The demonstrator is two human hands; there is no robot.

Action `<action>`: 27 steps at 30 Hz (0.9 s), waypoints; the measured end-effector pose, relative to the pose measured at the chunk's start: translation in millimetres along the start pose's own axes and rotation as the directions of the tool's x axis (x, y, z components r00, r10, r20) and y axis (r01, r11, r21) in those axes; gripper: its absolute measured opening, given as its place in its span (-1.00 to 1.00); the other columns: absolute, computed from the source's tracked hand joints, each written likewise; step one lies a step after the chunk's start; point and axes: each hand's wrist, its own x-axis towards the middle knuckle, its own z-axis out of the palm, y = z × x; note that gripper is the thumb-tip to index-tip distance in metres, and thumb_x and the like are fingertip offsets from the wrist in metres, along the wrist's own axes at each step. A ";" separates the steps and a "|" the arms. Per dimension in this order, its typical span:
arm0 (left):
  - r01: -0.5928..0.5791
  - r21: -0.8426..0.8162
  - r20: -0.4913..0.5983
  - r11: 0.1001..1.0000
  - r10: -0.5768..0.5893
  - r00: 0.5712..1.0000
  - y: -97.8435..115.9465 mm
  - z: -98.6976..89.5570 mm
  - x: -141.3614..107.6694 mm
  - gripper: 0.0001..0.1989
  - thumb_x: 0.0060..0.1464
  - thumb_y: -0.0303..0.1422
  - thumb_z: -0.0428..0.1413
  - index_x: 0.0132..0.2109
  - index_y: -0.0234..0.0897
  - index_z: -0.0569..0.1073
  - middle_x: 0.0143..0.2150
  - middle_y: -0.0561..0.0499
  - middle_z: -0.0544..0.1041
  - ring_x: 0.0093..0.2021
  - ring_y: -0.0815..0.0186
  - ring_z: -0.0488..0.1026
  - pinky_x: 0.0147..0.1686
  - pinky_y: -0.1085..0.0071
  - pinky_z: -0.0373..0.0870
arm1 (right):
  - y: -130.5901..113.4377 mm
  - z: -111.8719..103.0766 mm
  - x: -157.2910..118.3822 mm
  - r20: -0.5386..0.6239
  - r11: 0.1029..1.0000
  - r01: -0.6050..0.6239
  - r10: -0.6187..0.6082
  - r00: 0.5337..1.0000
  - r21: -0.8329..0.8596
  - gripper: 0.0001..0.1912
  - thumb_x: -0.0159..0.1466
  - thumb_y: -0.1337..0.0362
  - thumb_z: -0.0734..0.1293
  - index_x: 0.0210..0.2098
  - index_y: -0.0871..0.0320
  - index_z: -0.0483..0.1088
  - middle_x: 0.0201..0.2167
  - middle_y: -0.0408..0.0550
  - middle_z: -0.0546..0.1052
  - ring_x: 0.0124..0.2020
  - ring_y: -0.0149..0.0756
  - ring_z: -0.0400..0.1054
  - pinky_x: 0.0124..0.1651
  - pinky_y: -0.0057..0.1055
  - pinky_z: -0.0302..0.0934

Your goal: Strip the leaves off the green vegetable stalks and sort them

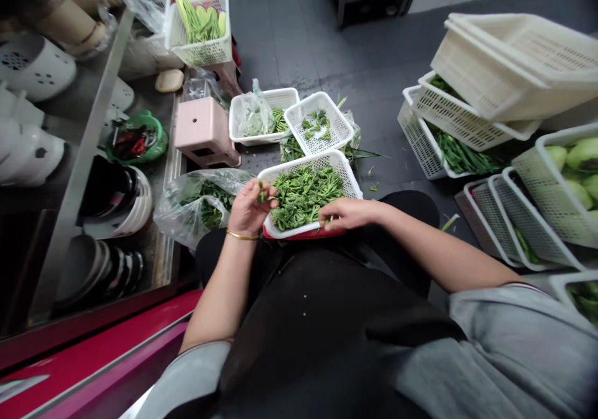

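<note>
A white basket (354, 181) full of green broccoli-like stems (306, 188) rests in front of my body, with something red under its near edge. At its left rim, my left hand (252, 206) pinches a small green piece (262, 190) between thumb and fingers; a gold bracelet is on that wrist. My right hand (343, 212) lies over the basket's near right rim, its fingers curled by the stems; what they hold, if anything, is too small to name. Just beyond sits a smaller white basket (343, 134) with a few green sprigs (316, 124).
Left of the basket are a plastic bag of leaves (210, 210), a pink stool (200, 126) and a metal shelf with bowls. A white tray (240, 136) with bagged vegetables sits behind. Stacked white crates (486, 83) stand at the right. Scraps lie on the floor (299, 39).
</note>
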 end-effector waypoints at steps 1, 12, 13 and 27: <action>0.040 -0.037 0.013 0.999 -0.039 0.999 2.5 -8.7 -2.6 -0.77 -0.02 -0.17 0.13 -0.36 -0.22 0.30 -0.39 0.01 0.34 -0.29 0.29 0.37 -0.43 0.39 0.35 | 3.6 -0.3 0.6 -0.006 0.988 -0.055 0.054 0.999 -0.146 -0.63 0.11 0.06 0.38 -0.19 0.17 0.41 -0.31 -0.06 0.50 -0.34 -0.32 0.38 -0.30 -0.46 0.18; 0.233 0.231 0.000 0.945 -0.240 0.971 -25.9 23.1 24.2 -0.68 -0.20 -0.22 0.29 -0.34 -0.29 0.40 -0.65 0.21 0.14 -0.69 0.56 -0.01 -0.71 0.56 -0.11 | 28.0 -13.2 67.8 -0.531 0.979 -0.202 0.186 0.827 0.028 -0.85 0.22 0.27 0.28 -0.34 0.23 0.43 -0.47 -0.07 0.50 -0.48 -0.42 0.35 -0.38 -0.48 0.20; 0.212 0.307 0.013 0.928 -0.227 0.974 -29.5 26.9 30.6 -0.68 -0.20 -0.21 0.29 -0.32 -0.30 0.43 -0.65 0.20 0.17 -0.68 0.55 0.02 -0.69 0.55 -0.07 | 26.3 -16.7 63.9 -0.530 0.978 -0.145 0.205 0.823 0.153 -0.83 0.23 0.25 0.27 -0.32 0.24 0.41 -0.53 -0.10 0.48 -0.54 -0.44 0.32 -0.44 -0.49 0.19; -0.310 0.713 0.345 0.628 0.070 0.936 -1.3 32.8 16.7 -0.80 0.05 -0.27 0.10 -0.39 -0.30 0.53 -0.48 0.01 0.38 -0.41 0.31 0.30 -0.33 0.39 0.22 | -25.9 -9.4 43.1 -0.487 0.985 -0.109 0.033 0.873 -0.130 -0.73 0.29 0.17 0.14 -0.47 0.17 0.23 -0.58 -0.11 0.34 -0.45 -0.35 0.27 -0.37 -0.46 0.06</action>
